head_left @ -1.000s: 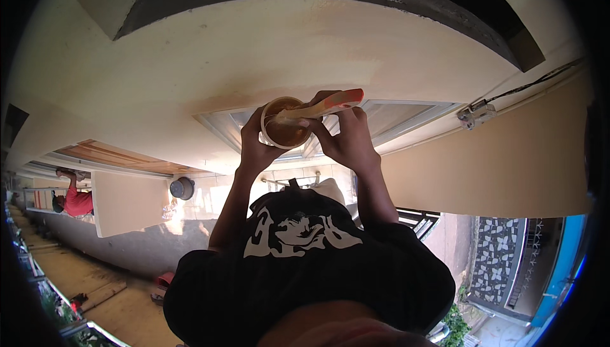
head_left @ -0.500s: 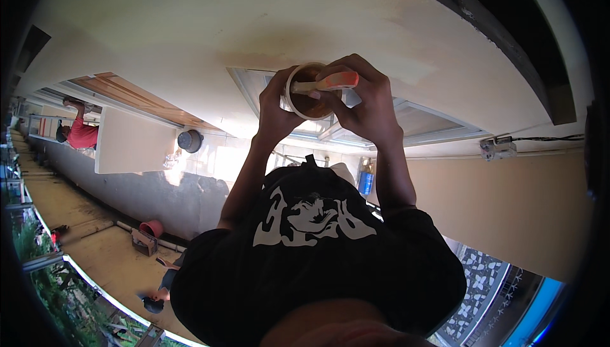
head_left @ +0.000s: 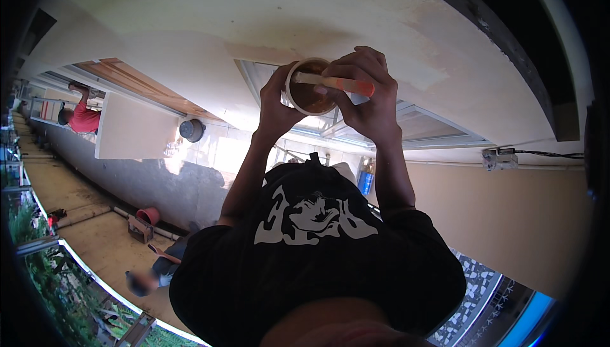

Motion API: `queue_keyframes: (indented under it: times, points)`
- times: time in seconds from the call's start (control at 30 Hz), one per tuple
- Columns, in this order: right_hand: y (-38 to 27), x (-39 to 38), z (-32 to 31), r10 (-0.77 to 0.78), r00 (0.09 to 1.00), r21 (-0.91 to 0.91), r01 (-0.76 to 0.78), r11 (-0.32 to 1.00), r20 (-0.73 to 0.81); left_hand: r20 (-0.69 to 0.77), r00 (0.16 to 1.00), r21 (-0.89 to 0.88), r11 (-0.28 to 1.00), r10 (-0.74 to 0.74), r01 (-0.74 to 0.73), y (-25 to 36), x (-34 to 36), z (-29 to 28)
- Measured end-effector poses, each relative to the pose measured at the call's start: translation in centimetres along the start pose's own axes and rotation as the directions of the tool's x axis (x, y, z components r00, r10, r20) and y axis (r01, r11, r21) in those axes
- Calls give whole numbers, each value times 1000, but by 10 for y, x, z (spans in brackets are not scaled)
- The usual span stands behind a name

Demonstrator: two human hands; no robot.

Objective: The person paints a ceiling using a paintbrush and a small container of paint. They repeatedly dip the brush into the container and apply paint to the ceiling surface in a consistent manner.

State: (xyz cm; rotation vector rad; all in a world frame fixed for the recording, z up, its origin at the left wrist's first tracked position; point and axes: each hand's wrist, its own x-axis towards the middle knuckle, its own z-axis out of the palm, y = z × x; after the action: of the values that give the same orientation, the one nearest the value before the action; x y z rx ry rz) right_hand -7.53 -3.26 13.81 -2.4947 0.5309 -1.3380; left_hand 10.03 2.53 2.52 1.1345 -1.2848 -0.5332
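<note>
The left hand (head_left: 277,106) curls wide round the left side of a round tub (head_left: 309,113) of brown stuff (head_left: 309,99), between both hands, while the right hand (head_left: 368,102) pinches a red-ended stick (head_left: 335,83), maybe stirring, so the next move likely needs a steady hold.

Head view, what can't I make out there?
All in the head view:
Tub: underside, hidden below its own rim.
Orange-ended tool: tip, too small to identify.
Person in red: part of the body, behind the pale panel.
Person at lower left: head, blurred; part of the body, behind the black sleeve.
</note>
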Motion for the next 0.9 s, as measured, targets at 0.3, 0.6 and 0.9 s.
queue_keyframes:
  times: [0.3,0.6,0.9]
  points:
    - [2,-11,7,-65,995,-97,57,994,-80,44,997,48,997,-56,53,3,1,-2]
    - [-2,-38,-9,292,942,117,-276,954,-163,69,998,174,985,-3,-9,-6,-9,9]
    - [-26,-58,-68,704,671,486,-707,514,231,6,997,283,956,82,-81,-11,-15,7]
